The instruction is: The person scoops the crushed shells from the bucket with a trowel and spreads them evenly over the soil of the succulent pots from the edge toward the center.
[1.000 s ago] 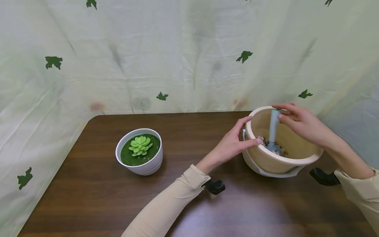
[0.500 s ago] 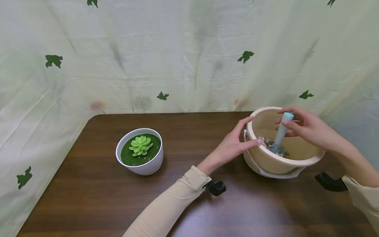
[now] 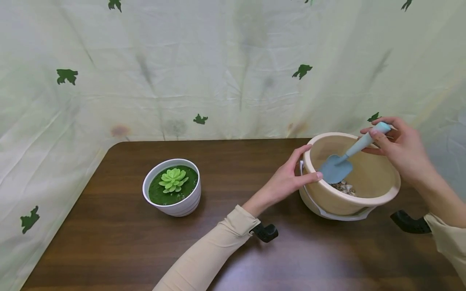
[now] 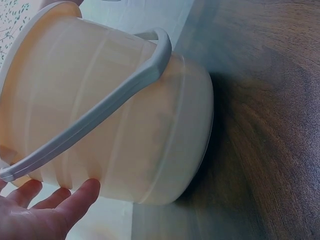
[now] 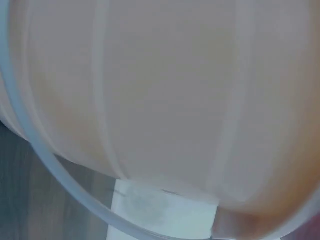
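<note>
Right hand: The blue plastic trowel point(image 3: 336, 167) is pinched near the top of its handle by the right hand point(image 3: 402, 151), thumb on one side and fingers bent round the other.
Trowel: It is held at a slant, handle up to the right and past the rim, with the blade lowered inside the round cream plastic bucket point(image 3: 346, 204), toward its left side.
Bucket contents: A small heap of mixed brown and whitish bits point(image 3: 344, 188) is gathered at the bottom, just beside the blade; whether the two are touching cannot be told.
Left hand: The left side of the bucket is steadied by the left hand point(image 3: 287, 176), thumb and forefinger spread wide along the rim; in the left wrist view, fairly straight fingertips are pressed to the outer wall.
Bucket handle: The pale grey curved handle point(image 4: 100, 117) is folded down against the outside of the bucket.
Potted plant: A light green rosette succulent point(image 3: 172, 180) is set on a dark green surface in a white ribbed pot point(image 3: 185, 204), well apart to the left.
Table: Bucket and pot are both stood on the dark brown wood-grain table point(image 3: 236, 161).
Backdrop: The far side is hung with a pale printed cloth point(image 3: 218, 60).
</note>
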Demonstrator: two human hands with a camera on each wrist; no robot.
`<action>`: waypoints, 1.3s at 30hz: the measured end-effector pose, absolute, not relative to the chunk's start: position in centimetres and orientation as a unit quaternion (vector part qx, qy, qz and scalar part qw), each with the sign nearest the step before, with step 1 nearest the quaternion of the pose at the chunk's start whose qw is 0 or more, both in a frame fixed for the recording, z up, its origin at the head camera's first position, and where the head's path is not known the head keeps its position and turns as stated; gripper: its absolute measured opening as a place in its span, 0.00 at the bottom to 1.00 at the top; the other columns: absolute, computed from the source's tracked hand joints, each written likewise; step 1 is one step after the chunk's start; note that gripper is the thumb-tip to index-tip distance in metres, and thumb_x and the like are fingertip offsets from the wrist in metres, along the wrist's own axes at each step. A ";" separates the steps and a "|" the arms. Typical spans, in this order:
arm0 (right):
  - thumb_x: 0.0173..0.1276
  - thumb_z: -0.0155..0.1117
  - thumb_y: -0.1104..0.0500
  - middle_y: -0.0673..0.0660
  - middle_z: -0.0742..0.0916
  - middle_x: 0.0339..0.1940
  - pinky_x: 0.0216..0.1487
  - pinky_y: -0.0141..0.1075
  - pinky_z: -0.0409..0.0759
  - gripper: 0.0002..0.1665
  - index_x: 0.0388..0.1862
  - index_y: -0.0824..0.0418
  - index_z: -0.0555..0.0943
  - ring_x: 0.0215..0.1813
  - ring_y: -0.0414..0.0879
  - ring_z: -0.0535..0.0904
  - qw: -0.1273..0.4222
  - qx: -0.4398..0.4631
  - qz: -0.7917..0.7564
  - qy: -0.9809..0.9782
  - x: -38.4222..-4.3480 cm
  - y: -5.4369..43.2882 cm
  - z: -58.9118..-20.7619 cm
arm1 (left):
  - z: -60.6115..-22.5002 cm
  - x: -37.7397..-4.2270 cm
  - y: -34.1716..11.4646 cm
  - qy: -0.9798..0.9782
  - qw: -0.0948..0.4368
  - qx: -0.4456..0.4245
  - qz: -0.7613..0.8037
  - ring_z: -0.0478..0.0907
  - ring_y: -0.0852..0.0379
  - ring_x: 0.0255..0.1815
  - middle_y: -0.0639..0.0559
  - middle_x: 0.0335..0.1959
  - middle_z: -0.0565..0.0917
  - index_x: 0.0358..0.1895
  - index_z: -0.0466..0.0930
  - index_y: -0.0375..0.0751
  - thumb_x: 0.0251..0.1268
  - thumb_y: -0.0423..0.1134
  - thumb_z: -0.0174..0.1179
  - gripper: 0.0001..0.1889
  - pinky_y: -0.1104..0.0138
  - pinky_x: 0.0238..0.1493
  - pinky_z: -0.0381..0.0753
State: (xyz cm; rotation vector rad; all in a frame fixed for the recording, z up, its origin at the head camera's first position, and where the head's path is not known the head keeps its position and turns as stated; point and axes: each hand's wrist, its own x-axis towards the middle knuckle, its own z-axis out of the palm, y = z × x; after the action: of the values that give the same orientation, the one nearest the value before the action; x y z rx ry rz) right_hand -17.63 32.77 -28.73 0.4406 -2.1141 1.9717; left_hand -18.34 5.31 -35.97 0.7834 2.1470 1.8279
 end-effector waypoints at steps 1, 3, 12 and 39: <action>0.71 0.55 0.73 0.55 0.88 0.42 0.35 0.36 0.82 0.13 0.53 0.68 0.72 0.43 0.43 0.86 0.110 0.151 0.669 -0.719 -17.7 32.8 -28.8 | -36.0 -18.3 5.3 0.729 0.108 0.266 0.621 0.66 0.62 0.64 0.56 0.69 0.68 0.74 0.58 0.68 0.60 0.50 0.67 0.39 0.62 0.61 0.68; 0.71 0.56 0.72 0.53 0.88 0.43 0.36 0.35 0.82 0.13 0.53 0.68 0.71 0.43 0.41 0.85 0.112 0.146 0.643 -0.744 -17.8 32.7 -29.0 | -36.0 -18.3 5.3 0.728 0.109 0.265 0.623 0.66 0.62 0.64 0.57 0.69 0.67 0.74 0.58 0.68 0.60 0.50 0.67 0.39 0.62 0.61 0.68; 0.75 0.56 0.62 0.47 0.86 0.44 0.37 0.33 0.82 0.14 0.56 0.60 0.69 0.44 0.35 0.83 0.093 0.129 0.469 -0.869 -17.7 32.5 -29.5 | -36.1 -18.3 5.6 0.720 0.115 0.267 0.630 0.65 0.63 0.64 0.59 0.69 0.67 0.74 0.58 0.68 0.61 0.49 0.67 0.39 0.61 0.62 0.68; 0.77 0.54 0.54 0.62 0.82 0.45 0.34 0.38 0.84 0.18 0.60 0.62 0.72 0.38 0.42 0.82 0.045 0.097 0.433 -0.895 -17.9 30.8 -29.6 | -36.2 -18.3 5.5 0.717 0.118 0.261 0.636 0.62 0.62 0.68 0.60 0.71 0.65 0.74 0.57 0.67 0.62 0.49 0.66 0.39 0.61 0.63 0.66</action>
State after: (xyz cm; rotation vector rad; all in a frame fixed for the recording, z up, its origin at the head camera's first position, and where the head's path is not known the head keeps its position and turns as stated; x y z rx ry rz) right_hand -17.87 30.77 -29.56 0.2966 -2.7330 1.3233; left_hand -18.29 5.52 -36.17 0.7638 2.0967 1.8609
